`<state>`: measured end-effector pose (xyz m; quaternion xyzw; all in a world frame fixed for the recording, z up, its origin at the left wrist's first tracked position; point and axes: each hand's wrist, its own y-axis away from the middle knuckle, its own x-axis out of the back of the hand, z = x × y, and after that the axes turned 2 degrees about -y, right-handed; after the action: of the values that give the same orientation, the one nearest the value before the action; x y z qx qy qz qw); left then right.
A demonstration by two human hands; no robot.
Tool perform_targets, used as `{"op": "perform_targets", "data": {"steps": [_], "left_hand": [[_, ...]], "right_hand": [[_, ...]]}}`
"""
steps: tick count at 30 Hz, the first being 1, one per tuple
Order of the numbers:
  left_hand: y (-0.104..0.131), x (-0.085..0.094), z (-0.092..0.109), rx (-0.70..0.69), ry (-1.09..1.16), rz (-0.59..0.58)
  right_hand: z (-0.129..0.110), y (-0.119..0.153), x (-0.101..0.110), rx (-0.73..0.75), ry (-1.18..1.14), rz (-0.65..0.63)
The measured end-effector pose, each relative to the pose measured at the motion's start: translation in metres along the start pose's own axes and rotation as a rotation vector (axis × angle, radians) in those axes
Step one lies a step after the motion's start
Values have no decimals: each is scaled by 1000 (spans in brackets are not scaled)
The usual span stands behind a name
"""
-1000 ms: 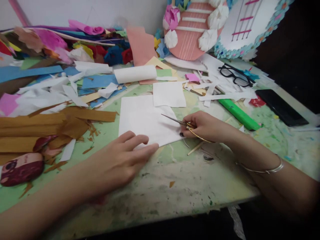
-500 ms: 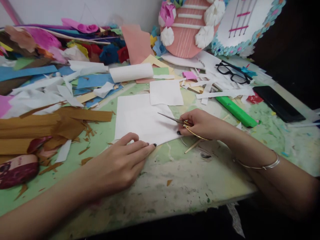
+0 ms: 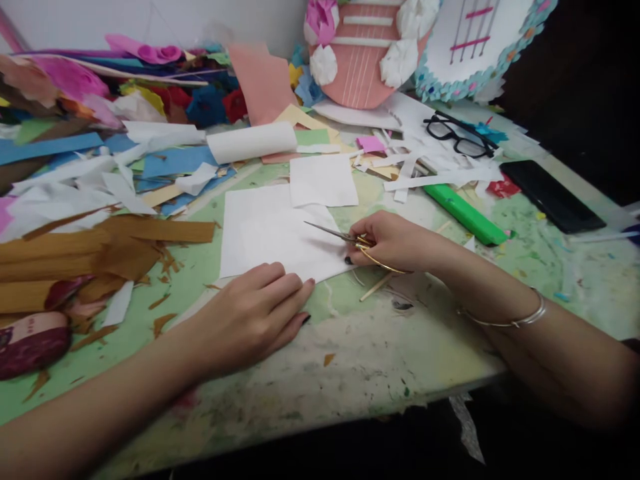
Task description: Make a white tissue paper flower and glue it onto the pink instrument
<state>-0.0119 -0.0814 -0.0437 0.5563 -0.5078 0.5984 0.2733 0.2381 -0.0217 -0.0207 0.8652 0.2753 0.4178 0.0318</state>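
A large white paper sheet (image 3: 270, 230) lies on the green table (image 3: 360, 360), with a smaller white square (image 3: 324, 180) overlapping its top right corner. My right hand (image 3: 387, 243) is closed round the gold handles of small scissors (image 3: 333, 232), whose blades point left over the large sheet. The blades look closed. My left hand (image 3: 267, 307) rests at the sheet's lower edge, palm down, fingers bent a little and nearly together. Nothing shows in its grip. A thin wooden stick (image 3: 376, 285) lies just below my right hand.
Brown paper strips (image 3: 170, 230) and a maroon object (image 3: 35, 343) lie at left. A white roll (image 3: 253, 141), paper scraps, glasses (image 3: 457, 135), a green tool (image 3: 467, 217) and a black phone (image 3: 553, 195) lie behind and right. Paper-flower decorations (image 3: 370, 57) stand at the back.
My left hand has shifted slightly on the sheet's lower edge, its fingers drawn back and rearranged. The whole view has moved a little, so things appear farther left. The scissors remain in my right hand.
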Motion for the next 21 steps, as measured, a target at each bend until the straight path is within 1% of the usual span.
{"op": "perform_targets", "data": {"steps": [4,9,11,15,17,21], "left_hand": [[-3,0,-3,26,35,-19],[-7,-4,-6,85,113,-94],[-10,-4,-6,109,136,-142],[-18,0,-4,168,171,-304],[-24,2,-4,194,177,-366],[-30,4,-3,210,151,-401]], "right_hand": [[-1,1,0,-11,-2,-1],[0,1,1,-9,-13,13],[0,1,1,-9,-15,12],[-4,2,3,-22,-4,3],[-6,3,4,-44,-8,0],[-6,4,4,-72,-7,-8]]}}
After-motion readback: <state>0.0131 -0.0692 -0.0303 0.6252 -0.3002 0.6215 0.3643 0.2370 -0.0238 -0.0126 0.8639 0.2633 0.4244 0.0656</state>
